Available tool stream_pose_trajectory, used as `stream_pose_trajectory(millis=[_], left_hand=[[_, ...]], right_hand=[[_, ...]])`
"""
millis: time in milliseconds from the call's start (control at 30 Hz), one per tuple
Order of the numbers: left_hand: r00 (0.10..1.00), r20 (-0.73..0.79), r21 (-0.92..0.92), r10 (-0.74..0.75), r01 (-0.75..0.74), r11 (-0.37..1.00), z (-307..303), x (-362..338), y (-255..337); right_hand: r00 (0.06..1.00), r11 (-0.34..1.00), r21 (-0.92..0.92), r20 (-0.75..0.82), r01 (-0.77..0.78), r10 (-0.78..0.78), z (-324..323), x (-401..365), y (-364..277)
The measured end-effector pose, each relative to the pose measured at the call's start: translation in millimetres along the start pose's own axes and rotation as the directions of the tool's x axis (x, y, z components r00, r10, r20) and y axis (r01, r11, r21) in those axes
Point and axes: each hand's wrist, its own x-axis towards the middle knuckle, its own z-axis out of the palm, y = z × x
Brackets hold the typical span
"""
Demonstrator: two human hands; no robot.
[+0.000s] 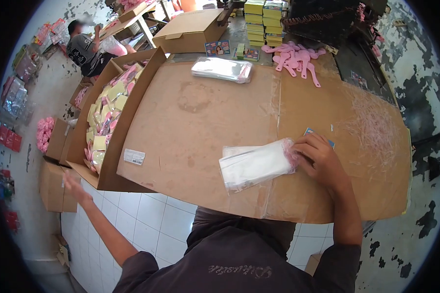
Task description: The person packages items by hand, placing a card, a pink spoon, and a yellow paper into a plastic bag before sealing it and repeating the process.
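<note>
Our right hand (319, 158) bends its fingers over the pink end of the clear packets (256, 166) on the surface (195, 127); we cannot tell whether they are clamped. A blue-edged card (331, 144) lies partly under these fingers. Our left hand (77, 189) holds its fingers apart, just beside the filled carton (120, 146). Well beyond the right fingers lie pink handled pieces (305, 61).

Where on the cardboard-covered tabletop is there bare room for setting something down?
Mainly mid-tabletop, between the filled box, the clear packets at the back and the white packet. A smaller patch lies in front of the pink strands, beside the right hand's forearm. The back is crowded: pink handled pieces, card stacks.
</note>
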Motion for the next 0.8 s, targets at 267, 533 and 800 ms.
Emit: stream_pose_trajectory(millis=[267, 533, 800], left_hand=[[0.004, 0.533, -0.527, 0.846, 0.784, 0.328, 80, -297, 229], [0.288, 0.569, 0.020, 0.771, 0.931, -0.363, 74, -438, 329], [0.218, 0.521, 0.045, 0.825, 0.958, -0.282, 85, -459, 313]], right_hand=[[0.998, 0.998, 0.017, -0.031, -0.053, 0.053, 6, -2, 6], [0.996, 0.999, -0.003, -0.080, -0.046, 0.045, 8, -3, 15], [0.994, 0.999, -0.031, -0.100, -0.043, 0.040, 7, -5, 18]])
